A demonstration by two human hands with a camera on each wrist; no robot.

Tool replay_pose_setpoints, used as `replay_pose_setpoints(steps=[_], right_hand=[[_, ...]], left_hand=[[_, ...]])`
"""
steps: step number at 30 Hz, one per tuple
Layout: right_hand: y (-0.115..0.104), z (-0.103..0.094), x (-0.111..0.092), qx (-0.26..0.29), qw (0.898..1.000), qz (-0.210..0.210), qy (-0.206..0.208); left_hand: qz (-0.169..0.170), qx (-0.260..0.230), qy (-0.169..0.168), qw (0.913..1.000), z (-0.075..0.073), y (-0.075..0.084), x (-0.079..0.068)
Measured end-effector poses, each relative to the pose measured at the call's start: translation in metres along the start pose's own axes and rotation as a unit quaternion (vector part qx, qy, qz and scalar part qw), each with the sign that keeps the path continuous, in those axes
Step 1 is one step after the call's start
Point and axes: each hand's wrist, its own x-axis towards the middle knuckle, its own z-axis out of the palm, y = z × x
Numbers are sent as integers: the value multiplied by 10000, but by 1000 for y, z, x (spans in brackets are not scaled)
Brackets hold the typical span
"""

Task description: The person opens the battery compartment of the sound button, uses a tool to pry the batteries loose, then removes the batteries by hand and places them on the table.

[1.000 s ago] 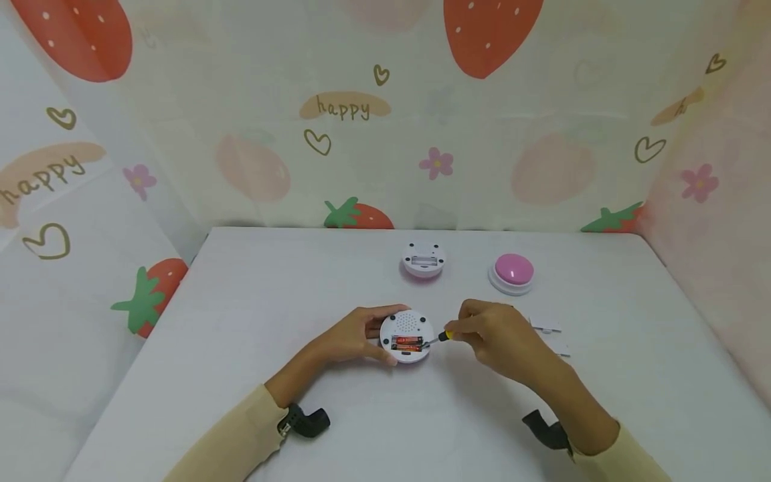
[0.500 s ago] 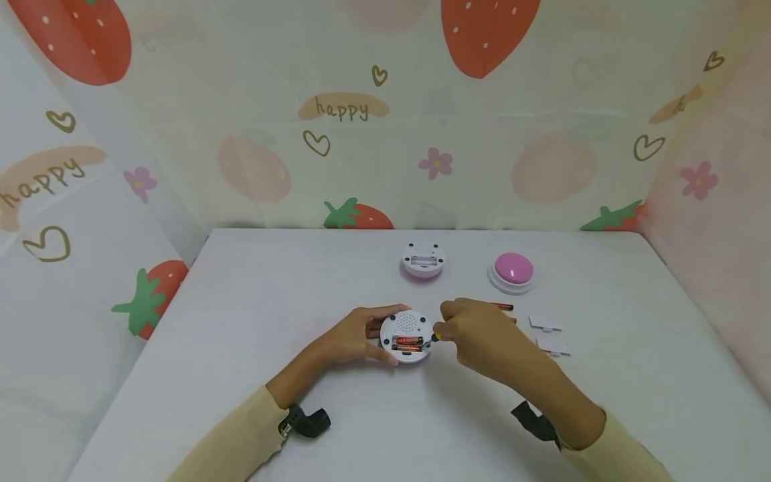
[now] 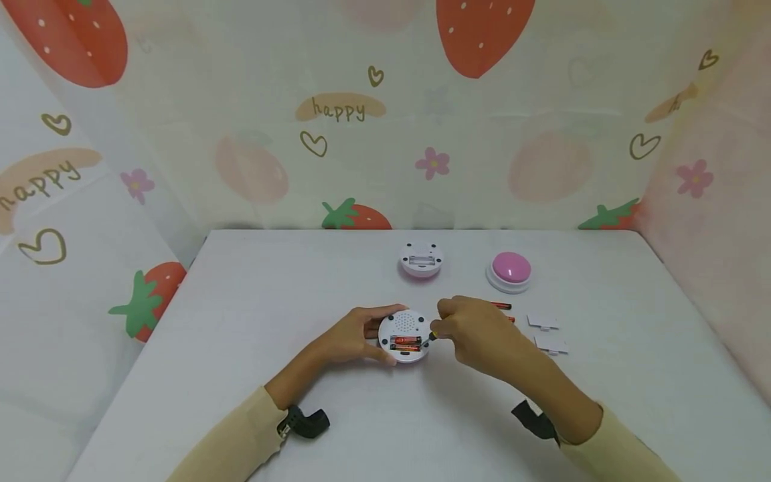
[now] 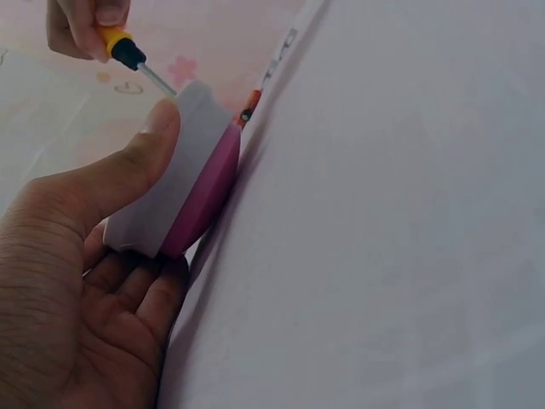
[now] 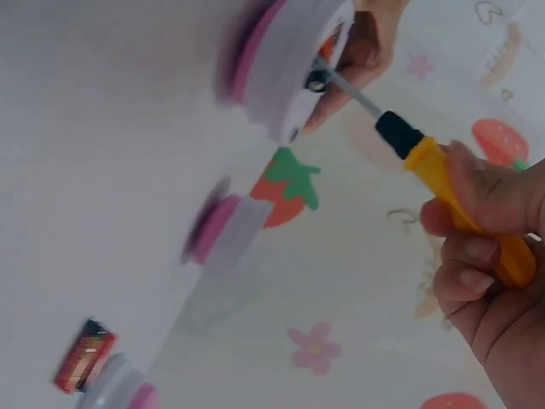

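Note:
A round white push-button unit [image 3: 404, 324] lies face down on the table, its pink dome [image 4: 203, 192] underneath in the left wrist view. Two red batteries [image 3: 406, 341] sit in its uncovered compartment. My left hand [image 3: 349, 341] grips the unit from the left, thumb at the near rim and fingers round the far side. In my right hand [image 3: 488, 335] is a screwdriver with a yellow handle [image 5: 443, 183] and black collar. Its metal shaft [image 5: 353, 92] slants down, the tip at the right end of the battery compartment. From the head view, the right hand hides most of the handle.
Behind stand another upturned button unit [image 3: 421, 260] with a bare compartment and an upright pink button [image 3: 510, 271]. Loose red batteries [image 3: 502, 306] lie partly hidden beyond my right hand. Two white battery covers [image 3: 543, 322] lie to its right. Printed curtains enclose the table.
My right hand has moved left and closer to the unit, bringing loose batteries into sight behind it. The screwdriver tip stays at the compartment's right end. My left hand keeps its grip.

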Motion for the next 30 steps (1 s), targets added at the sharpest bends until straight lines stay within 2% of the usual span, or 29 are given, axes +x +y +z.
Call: replay_pose_setpoints(steps=[6,12,20,30], right_hand=[[18,18,-17,890,9918,142,908],[30,30,-25,1474,9799,202,1329],[38,35,-28,2272,9628,427,1398],[43,37,-30,2400,9601,584,1312]], left_hand=[[-61,114,48,9999,0,0,0],[-73,88,64,9999,-1,-1,0],[-61,15,44,10000,-1,-5,0],[-9,-24,25,10000,-1,-4,1]])
